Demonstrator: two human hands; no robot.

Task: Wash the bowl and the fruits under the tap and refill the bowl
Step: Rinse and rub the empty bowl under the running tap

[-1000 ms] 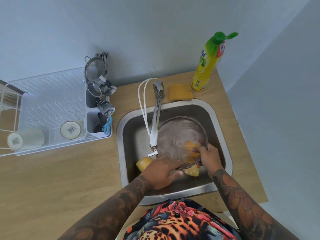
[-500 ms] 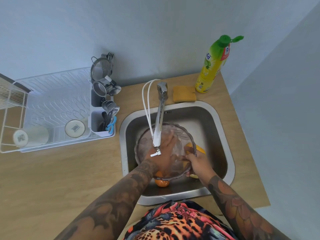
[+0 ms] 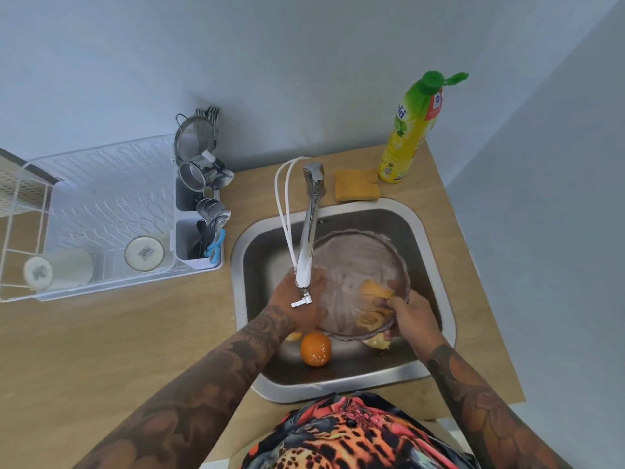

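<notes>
The right hand (image 3: 411, 319) grips the near right rim of the glass bowl (image 3: 351, 265), thumb inside and fingers curled under the edge, holding it tilted in the sink (image 3: 429, 231) beneath the tap (image 3: 309, 231). The left hand (image 3: 299, 299) lies at the bowl's left rim below the spout; whether its fingers curl round the rim cannot be told. An orange (image 3: 316, 348) sits on the sink floor just near of the bowl, and a yellow fruit (image 3: 375, 341) shows under the bowl's near right edge. On the counter beyond the sink lie a sponge (image 3: 355, 185) and a dish soap bottle (image 3: 414, 130); a drying rack (image 3: 101, 204) stands to the left.
</notes>
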